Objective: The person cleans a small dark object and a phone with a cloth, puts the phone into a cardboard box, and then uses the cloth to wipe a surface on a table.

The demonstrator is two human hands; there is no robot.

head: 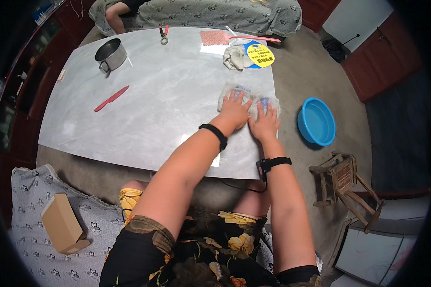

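A thin greyish cloth point(225, 92) with blue marks lies spread near the right edge of the grey marble-look table point(158, 107). My left hand point(236, 109) presses flat on its left part, fingers apart. Beside it, my right hand point(265, 122) rests palm down on the cloth's right part, also with spread fingers. The two thumbs are close together. Neither hand grips the cloth; part of it is hidden beneath them. Beyond the hands sit a crumpled off-white cloth point(234, 58) and a round blue and yellow fan point(261, 54) bearing writing.
A red knife point(111, 99), metal mug point(111, 55), pliers point(163, 36) and pink fly swatter point(215, 37) lie about the table. On the floor to the right stand a blue basin point(316, 122) and a wooden stool point(339, 179). A cardboard box point(63, 224) rests on the covered sofa point(25, 215).
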